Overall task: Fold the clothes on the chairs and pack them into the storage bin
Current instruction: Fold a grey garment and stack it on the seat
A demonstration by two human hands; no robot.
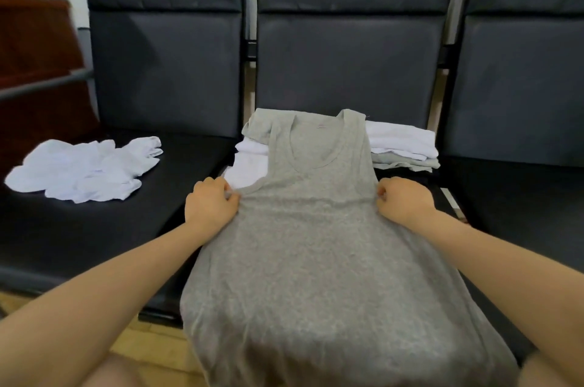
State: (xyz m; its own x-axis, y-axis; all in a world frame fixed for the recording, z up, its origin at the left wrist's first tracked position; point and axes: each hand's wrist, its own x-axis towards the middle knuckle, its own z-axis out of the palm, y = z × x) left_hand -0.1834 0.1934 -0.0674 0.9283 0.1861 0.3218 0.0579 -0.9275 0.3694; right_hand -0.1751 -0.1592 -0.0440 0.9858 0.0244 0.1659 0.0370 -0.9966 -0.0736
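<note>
- A grey sleeveless knit tank top [319, 247] fills the lower centre of the frame, lying flat and face-up with its hem nearest the camera, hanging over the front edge of the seat.
- Its scooped neckline and two straps reach up to centre frame, draped over a stack of folded white and grey clothes [403, 146] at the back of the middle black padded chair [347, 64].
- The left hand [211, 205], centre-left, has its fingers [229, 194] curled, pinching the top's side edge just under the armhole.
- The right hand [403, 200], centre-right, is curled into a fist on the opposite side edge at the same height; both arms run in from the lower corners.
- Left of centre, a crumpled white garment [85, 168] lies loose on the seat of the left black chair [164, 70], well apart from the hands; dark seat shows bare between them.
- At the right edge a third black chair [521, 86] has bare seat.
- Pale wooden floor [151, 336] shows at lower left below the seat fronts.
- A small pale tag [321, 127] sits inside the back neckline; any writing is too small to read.
</note>
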